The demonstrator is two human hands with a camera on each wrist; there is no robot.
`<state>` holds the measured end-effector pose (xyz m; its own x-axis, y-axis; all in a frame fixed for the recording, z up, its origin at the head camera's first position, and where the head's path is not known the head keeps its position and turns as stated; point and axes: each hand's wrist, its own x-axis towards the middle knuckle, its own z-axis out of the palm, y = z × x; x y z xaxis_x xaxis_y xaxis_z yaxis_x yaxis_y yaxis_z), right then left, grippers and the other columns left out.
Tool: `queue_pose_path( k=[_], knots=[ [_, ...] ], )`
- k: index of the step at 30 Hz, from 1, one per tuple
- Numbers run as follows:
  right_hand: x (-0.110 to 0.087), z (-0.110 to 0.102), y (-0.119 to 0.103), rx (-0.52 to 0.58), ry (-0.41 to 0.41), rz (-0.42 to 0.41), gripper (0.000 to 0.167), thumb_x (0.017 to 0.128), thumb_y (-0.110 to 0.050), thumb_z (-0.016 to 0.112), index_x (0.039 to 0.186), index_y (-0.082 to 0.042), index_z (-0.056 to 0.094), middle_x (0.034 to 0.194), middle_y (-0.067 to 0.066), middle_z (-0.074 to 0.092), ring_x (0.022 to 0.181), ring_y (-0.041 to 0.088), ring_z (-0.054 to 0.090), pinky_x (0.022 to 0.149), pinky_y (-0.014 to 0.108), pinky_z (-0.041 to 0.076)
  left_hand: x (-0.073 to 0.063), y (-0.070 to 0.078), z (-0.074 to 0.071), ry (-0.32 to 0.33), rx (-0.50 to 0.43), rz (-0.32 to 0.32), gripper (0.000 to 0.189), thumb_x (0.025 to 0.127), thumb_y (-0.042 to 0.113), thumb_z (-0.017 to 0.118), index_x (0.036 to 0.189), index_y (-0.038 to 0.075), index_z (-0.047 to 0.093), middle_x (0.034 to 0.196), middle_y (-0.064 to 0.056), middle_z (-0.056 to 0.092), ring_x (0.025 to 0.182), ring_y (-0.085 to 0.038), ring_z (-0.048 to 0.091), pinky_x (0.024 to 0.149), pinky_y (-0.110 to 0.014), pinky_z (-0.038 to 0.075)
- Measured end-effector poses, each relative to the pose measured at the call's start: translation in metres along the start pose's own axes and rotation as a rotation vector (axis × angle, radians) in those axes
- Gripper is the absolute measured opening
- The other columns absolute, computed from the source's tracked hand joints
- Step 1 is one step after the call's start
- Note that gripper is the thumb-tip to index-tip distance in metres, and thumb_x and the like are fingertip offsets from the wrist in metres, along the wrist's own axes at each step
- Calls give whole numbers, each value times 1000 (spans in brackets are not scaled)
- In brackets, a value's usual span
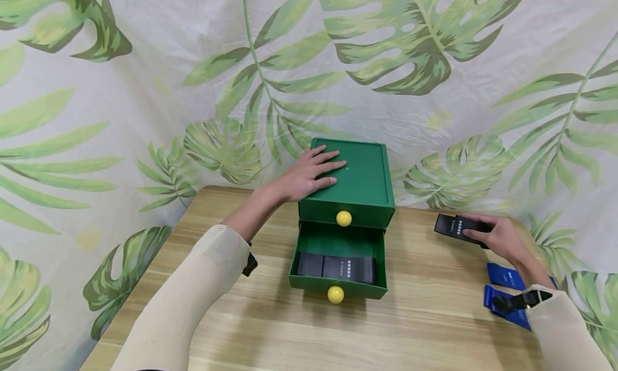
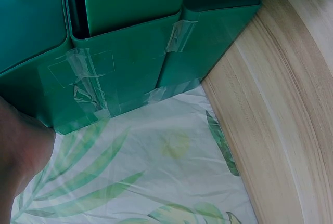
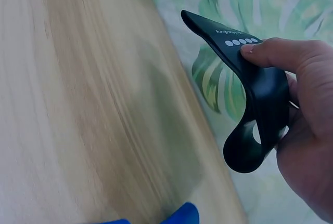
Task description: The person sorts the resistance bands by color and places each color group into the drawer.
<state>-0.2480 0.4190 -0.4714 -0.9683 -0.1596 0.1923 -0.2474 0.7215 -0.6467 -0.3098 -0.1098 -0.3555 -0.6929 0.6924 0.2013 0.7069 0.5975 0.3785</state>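
My left hand [image 1: 311, 173] rests with its fingers spread on top of a green drawer box [image 1: 362, 172]. Below the box's yellow-knobbed upper drawer, a drawer [image 1: 299, 281] is pulled out, and a black resistance band [image 1: 333, 267] lies flat inside it. At the right, my right hand [image 1: 504, 237] pinches a second black band [image 1: 454, 226] above the table, thumb over its printed dots. In the right wrist view this band [image 3: 265, 91] hangs as a folded loop, away from the tabletop. The left wrist view shows the box's taped side [image 2: 125, 63] but little of the hand.
Two blue resistance bands [image 1: 504, 277] lie on the wooden table [image 1: 420, 317] at the right, partly hidden by the right forearm. A leaf-patterned cloth [image 1: 299, 65] hangs behind the table's back edge. The open drawer's yellow knob [image 1: 336, 294] juts toward the front.
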Motion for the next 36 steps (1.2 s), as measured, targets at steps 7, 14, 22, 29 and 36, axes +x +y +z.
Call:
queue_pose_path(
  k=[7,14,22,29,36],
  knots=[
    [0,-1,-21,24,-10,-21,45,94,-21,85,134,-5,74,128,11,74,103,-18,54,77,9,46,-1,2,-2,-6,-6,-6,55,113,34,52,163,16,45,174,-12,28,164,-39,6,130,-60,1],
    [-5,1,-40,48,-9,-16,45,96,-23,82,138,-8,73,128,5,71,96,-6,61,69,19,53,-1,1,-1,-1,9,-1,54,113,33,52,163,15,45,174,-13,29,164,-40,7,130,-61,2],
    [-12,2,-69,70,-5,-31,45,97,-21,81,138,-7,72,133,23,68,88,3,62,63,23,53,-1,1,-2,-22,14,-5,56,112,35,53,164,15,43,174,-13,26,164,-39,5,130,-60,0],
    [-15,5,-88,76,-11,-24,45,98,-21,80,140,-7,71,136,26,67,88,5,63,64,23,54,-1,2,-3,-28,20,0,58,112,36,53,165,16,42,175,-13,25,164,-40,5,129,-61,0],
    [-19,9,-108,83,-4,-47,43,98,-22,80,139,-9,72,134,24,68,85,10,62,60,25,50,-1,3,-3,-38,26,-7,59,112,38,54,165,17,41,176,-12,24,164,-38,3,129,-61,-2]
  ],
)
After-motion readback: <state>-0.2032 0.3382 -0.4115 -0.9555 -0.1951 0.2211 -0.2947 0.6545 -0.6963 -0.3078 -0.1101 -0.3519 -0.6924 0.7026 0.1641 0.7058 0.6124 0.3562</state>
